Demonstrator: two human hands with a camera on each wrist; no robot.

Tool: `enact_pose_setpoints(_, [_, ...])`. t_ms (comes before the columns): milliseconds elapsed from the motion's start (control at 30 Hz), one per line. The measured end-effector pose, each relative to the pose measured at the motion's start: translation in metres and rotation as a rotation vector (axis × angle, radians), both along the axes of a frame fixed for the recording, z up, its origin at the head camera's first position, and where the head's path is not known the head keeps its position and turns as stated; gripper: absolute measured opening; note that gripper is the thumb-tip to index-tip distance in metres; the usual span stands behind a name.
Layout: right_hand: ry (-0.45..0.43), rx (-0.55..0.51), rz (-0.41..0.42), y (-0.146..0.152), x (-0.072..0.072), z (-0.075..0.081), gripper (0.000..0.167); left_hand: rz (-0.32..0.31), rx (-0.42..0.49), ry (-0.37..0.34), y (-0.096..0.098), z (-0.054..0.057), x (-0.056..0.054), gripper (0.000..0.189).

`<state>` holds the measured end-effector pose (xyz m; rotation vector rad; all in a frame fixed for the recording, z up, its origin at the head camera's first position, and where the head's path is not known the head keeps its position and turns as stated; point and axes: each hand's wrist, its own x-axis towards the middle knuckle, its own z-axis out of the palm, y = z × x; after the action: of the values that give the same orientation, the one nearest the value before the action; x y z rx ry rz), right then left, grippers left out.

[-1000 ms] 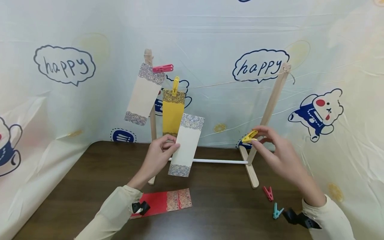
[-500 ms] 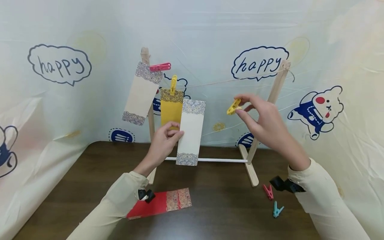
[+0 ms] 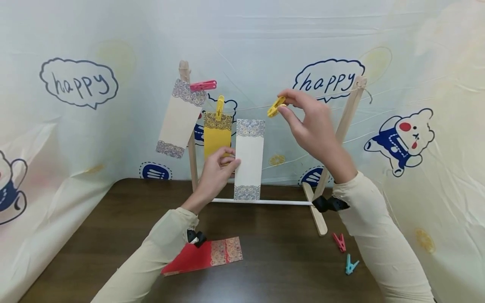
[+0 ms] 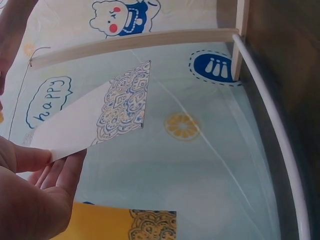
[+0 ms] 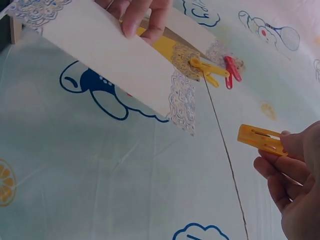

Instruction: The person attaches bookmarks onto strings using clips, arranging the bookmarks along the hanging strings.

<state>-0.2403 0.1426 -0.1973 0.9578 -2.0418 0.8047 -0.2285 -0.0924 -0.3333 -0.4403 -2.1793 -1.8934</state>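
My left hand [image 3: 217, 174] pinches the left edge of a white card [image 3: 248, 160] with lace-patterned ends, holding it upright just below the string [image 5: 223, 140]. In my right hand [image 3: 308, 120] a yellow clothespin [image 3: 276, 107] is pinched between thumb and fingers, near the string and up to the right of the card. The right wrist view shows this clothespin apart from both card and string. Left of the held card, a yellow card [image 3: 217, 141] hangs from another yellow clothespin [image 3: 219, 108]. Farther left, a second white card [image 3: 178, 120] hangs tilted by a pink clothespin [image 3: 203, 86].
Wooden posts [image 3: 346, 115] carry the string, and a white rod [image 3: 284, 203] joins them low down. Red patterned cards [image 3: 204, 255] lie on the dark table [image 3: 280, 269]. A red clothespin [image 3: 339, 242] and a blue clothespin [image 3: 350, 264] lie at the right.
My right hand has moved up and left with the yellow clothespin, close to the string. My left hand has raised the white card, shifted it right and straightened it.
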Motion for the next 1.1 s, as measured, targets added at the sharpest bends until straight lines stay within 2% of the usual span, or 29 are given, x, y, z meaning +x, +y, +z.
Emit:
enact_pose_setpoints(200, [0.038,0.012,-0.003,-0.015,-0.01,0.014,0.022,0.023,-0.021,0.018,0.004,0.005,-0.005,0.02])
enact_pose_setpoints(400, [0.009,0.066,-0.012,-0.031,-0.022,0.025,0.018,0.021,-0.014,0.016,0.005,0.007,-0.01,0.02])
enact_pose_setpoints(667, [-0.025,0.149,0.005,-0.045,-0.031,0.021,0.017,0.032,-0.011,-0.007,0.003,0.003,-0.01,0.018])
enact_pose_setpoints(833, [-0.048,0.179,0.008,-0.044,-0.033,0.017,0.018,0.032,0.0,0.01,0.004,0.001,-0.012,0.018])
enact_pose_setpoints(1100, [-0.137,0.2,0.04,-0.039,-0.035,0.011,0.021,-0.01,0.023,0.032,0.009,0.001,-0.015,0.017])
